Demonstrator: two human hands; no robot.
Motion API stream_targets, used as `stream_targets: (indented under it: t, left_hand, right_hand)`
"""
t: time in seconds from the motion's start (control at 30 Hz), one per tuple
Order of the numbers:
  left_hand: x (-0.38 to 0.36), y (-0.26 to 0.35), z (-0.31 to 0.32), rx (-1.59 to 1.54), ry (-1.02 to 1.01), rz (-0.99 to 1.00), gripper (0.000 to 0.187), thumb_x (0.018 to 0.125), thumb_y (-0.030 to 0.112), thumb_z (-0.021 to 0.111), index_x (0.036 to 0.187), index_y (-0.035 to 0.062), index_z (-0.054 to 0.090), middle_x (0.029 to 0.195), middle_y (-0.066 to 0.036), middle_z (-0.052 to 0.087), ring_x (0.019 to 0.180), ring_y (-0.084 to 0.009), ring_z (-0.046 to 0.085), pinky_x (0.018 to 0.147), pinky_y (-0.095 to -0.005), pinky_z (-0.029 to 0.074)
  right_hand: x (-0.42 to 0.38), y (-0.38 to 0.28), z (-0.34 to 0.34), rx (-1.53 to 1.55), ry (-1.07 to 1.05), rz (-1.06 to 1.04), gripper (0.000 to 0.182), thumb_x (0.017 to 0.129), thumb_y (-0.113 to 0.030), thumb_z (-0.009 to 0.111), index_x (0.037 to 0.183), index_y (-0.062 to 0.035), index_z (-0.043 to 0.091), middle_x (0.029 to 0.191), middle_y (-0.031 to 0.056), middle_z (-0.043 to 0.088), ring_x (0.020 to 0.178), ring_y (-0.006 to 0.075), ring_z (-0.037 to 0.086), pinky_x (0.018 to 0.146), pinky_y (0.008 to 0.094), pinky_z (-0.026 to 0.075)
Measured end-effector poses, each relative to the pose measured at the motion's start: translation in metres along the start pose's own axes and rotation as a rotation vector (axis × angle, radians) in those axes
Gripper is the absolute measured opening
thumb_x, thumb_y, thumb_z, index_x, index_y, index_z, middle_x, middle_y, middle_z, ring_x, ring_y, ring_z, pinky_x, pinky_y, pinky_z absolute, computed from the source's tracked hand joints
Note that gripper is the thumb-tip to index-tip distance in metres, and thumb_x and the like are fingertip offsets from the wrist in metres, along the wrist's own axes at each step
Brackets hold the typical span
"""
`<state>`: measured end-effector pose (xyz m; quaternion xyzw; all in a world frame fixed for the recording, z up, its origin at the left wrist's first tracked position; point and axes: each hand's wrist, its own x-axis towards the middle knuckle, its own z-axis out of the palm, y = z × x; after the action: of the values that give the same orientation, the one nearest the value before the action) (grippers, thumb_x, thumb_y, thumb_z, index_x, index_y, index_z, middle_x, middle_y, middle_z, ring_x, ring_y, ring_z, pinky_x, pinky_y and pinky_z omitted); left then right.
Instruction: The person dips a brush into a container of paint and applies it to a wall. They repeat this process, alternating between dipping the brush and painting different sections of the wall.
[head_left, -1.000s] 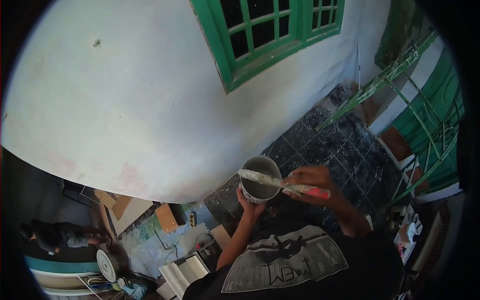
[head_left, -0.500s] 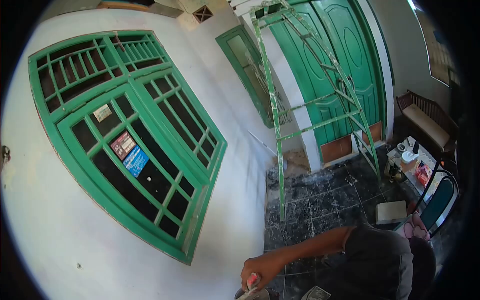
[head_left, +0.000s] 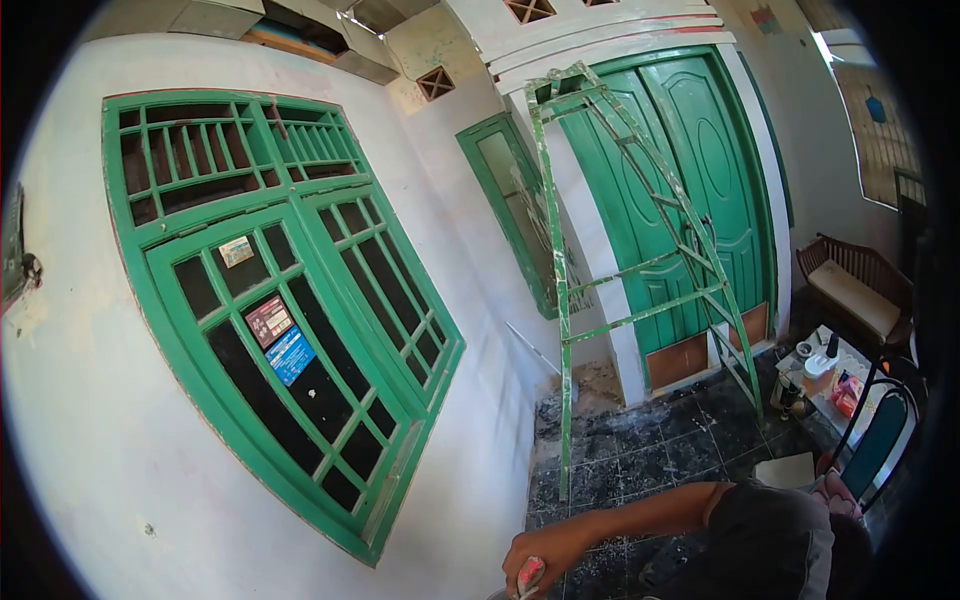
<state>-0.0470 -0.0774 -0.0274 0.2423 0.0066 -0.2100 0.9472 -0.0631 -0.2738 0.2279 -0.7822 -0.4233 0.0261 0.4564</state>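
My right hand's fingers (head_left: 530, 556) are curled tight round the red-and-white handle of a plaster-caked tool (head_left: 528, 578), which pokes down out of the frame at 6 o'clock; only that stub of it shows. The right hand (head_left: 545, 555) sits low in the head view, its bare forearm running off towards 3 o'clock into a dark sleeve. My left hand is out of sight, so I cannot tell what it holds. At 9 o'clock from the hand spreads the white plastered wall (head_left: 90, 420) with its green wooden lattice window (head_left: 270, 310). At 12 o'clock stands a paint-spattered green metal scaffold frame (head_left: 610, 260) before a green panelled double door (head_left: 690, 190), on dark splashed floor tiles (head_left: 660, 450).
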Motion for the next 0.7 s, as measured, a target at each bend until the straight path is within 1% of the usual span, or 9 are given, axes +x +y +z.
stream_targets:
  t: [0.1,0.2,0.3,0.37,0.4,0.43,0.47,0.53,0.7]
  left_hand:
    - [-0.003,0.001,0.001,-0.024,0.001,-0.014,0.063,0.094,0.057,0.035,0.129,0.008,0.055,0.134,-0.018,0.054,0.124,-0.0401,0.051,0.106,-0.0582,0.04]
    - [-0.021,0.0,-0.006,-0.08,0.015,-0.017,0.063,0.094,0.057,0.035,0.128,0.0082,0.056,0.134,-0.018,0.055,0.124,-0.041,0.051,0.106,-0.0592,0.04]
    - [-0.047,0.008,-0.007,-0.137,0.021,-0.021,0.063,0.094,0.057,0.035,0.127,0.0084,0.057,0.134,-0.018,0.055,0.123,-0.0419,0.052,0.105,-0.0602,0.041]
    - [-0.052,0.017,-0.008,-0.109,0.001,0.025,0.065,0.095,0.058,0.034,0.133,0.0101,0.054,0.135,-0.017,0.055,0.126,-0.0403,0.051,0.104,-0.0604,0.042]
    - [-0.053,0.02,-0.009,-0.176,0.034,0.003,0.069,0.093,0.057,0.032,0.14,0.0101,0.051,0.14,-0.017,0.053,0.13,-0.038,0.049,0.109,-0.0564,0.038]
    - [-0.054,0.024,0.002,-0.118,0.244,0.026,0.068,0.093,0.056,0.034,0.139,0.0097,0.051,0.14,-0.016,0.054,0.13,-0.0356,0.05,0.109,-0.0533,0.04]
    - [-0.053,0.025,-0.007,-0.19,0.27,-0.005,0.068,0.093,0.057,0.036,0.139,0.0093,0.051,0.139,-0.015,0.054,0.129,-0.0343,0.051,0.109,-0.0508,0.041]
    - [-0.052,0.025,-0.028,-0.218,0.077,0.052,0.068,0.093,0.058,0.037,0.138,0.0086,0.052,0.139,-0.015,0.055,0.127,-0.0346,0.053,0.108,-0.0508,0.041]
    - [-0.065,0.035,-0.023,-0.296,0.132,0.084,0.067,0.091,0.057,0.041,0.136,0.0083,0.054,0.135,-0.014,0.058,0.122,-0.0342,0.056,0.105,-0.0515,0.044]
  right_hand:
    - [0.003,0.005,-0.001,-0.111,-0.102,-0.032,0.024,0.084,-0.021,0.076,0.103,-0.0056,0.073,0.101,0.0139,0.07,0.082,0.0257,0.066,0.071,0.0393,0.055]
    - [0.006,-0.003,0.009,-0.031,-0.065,-0.078,0.027,0.086,-0.026,0.071,0.099,-0.0019,0.069,0.087,0.0142,0.068,0.082,0.0295,0.066,0.074,0.0372,0.051]
    - [0.011,-0.011,0.005,-0.114,-0.168,-0.002,0.029,0.085,-0.021,0.068,0.109,-0.0047,0.067,0.097,0.0149,0.065,0.092,0.0329,0.064,0.081,0.0409,0.051]
    - [0.018,-0.007,0.006,-0.204,-0.203,0.053,0.029,0.083,-0.023,0.069,0.109,-0.0098,0.069,0.099,0.0113,0.066,0.089,0.0318,0.066,0.079,0.0398,0.052]
    - [0.021,-0.007,0.007,-0.25,-0.17,-0.011,0.03,0.081,-0.024,0.07,0.108,-0.0109,0.07,0.098,0.0092,0.066,0.089,0.0301,0.067,0.078,0.0388,0.052]
    - [0.025,0.003,0.01,-0.303,-0.116,-0.098,0.031,0.078,-0.025,0.072,0.106,-0.0108,0.072,0.094,0.0085,0.067,0.083,0.0277,0.068,0.072,0.0362,0.053]
    - [0.029,0.005,0.012,-0.289,-0.121,-0.086,0.032,0.077,-0.025,0.073,0.105,-0.0106,0.072,0.092,0.0079,0.067,0.079,0.0259,0.068,0.068,0.0349,0.053]
    - [0.038,0.008,0.019,-0.299,-0.123,-0.109,0.032,0.075,-0.023,0.075,0.103,-0.0101,0.073,0.089,0.0069,0.067,0.075,0.0241,0.068,0.064,0.0337,0.052]
    - [0.049,0.016,0.032,-0.356,-0.103,-0.222,0.032,0.073,-0.018,0.077,0.104,-0.0101,0.073,0.088,0.0058,0.066,0.076,0.023,0.068,0.063,0.0338,0.053]
